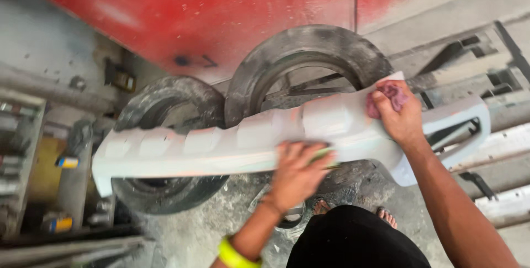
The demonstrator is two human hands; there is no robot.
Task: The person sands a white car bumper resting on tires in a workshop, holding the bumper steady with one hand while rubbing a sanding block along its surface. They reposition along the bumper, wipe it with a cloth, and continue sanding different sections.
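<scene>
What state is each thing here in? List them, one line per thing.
Grey car body panel: lying across two tyres, dusty.
Left hand: pressed flat on a green pad on the panel.
Right hand: gripping a pinkish rag at the panel's top edge.
Tyres: lying flat, dust-coated.

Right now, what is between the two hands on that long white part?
In the head view, only the white part's own ribbed, primed surface lies between the left hand and the right hand, which grips a pinkish rag. Nothing else sits there.

There are two old tires (pixel 165 135), one long grey car part (pixel 221 146), one pink rag (pixel 393 94) and two hands (pixel 298 174).
</scene>
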